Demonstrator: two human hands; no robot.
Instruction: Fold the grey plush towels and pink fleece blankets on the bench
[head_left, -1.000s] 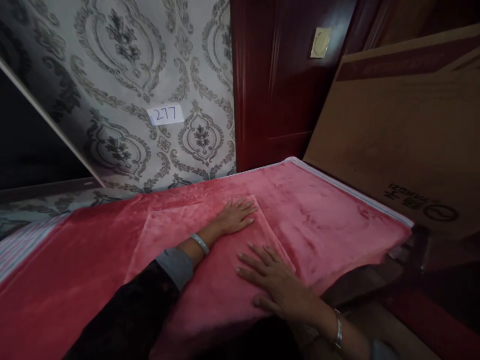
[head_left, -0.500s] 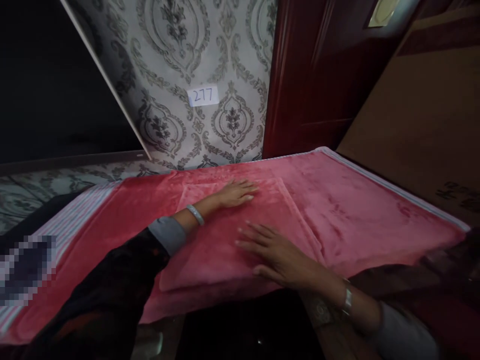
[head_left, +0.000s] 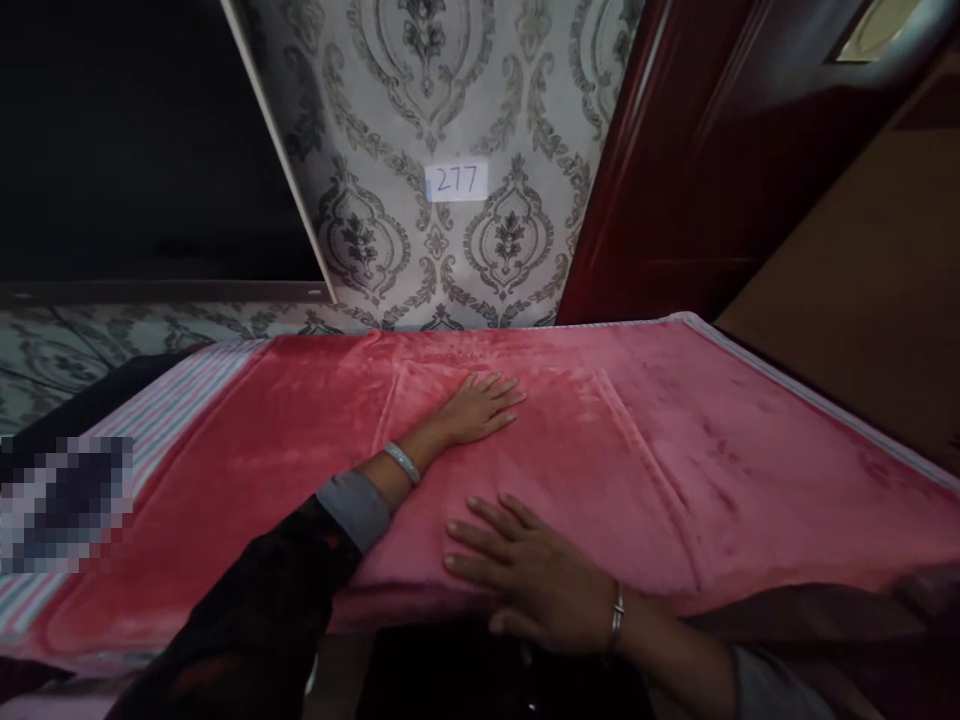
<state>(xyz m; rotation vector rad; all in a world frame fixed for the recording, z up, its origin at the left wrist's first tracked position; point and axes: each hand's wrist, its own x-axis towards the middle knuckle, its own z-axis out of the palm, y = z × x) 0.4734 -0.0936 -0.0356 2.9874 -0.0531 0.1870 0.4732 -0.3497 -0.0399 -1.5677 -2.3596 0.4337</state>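
Note:
A plush pink-red garment or cloth [head_left: 630, 380] lies spread across the surface in front of me; its exact kind I cannot tell. In its middle is a squarish raised panel [head_left: 559, 430], with visible edges on both sides. My left hand [head_left: 480, 408] rests flat on the upper part of this panel, fingers spread. Closer to me, my right hand [head_left: 536, 575] is open over the panel's near edge, fingers apart; whether its palm touches the cloth is hard to see. Neither hand grips anything.
Striped fabric [head_left: 191, 385] borders the cloth at the left, partly under a pixelated patch. Behind stand a dark screen [head_left: 150, 140], patterned wallpaper with a paper label reading 277 [head_left: 457, 181], and a dark red door [head_left: 690, 160]. A brown cardboard box [head_left: 862, 260] is at the right.
My right hand has moved toward the near edge of the panel and slightly left. My left hand remains flat on the cloth. The view has shifted a little to the left.

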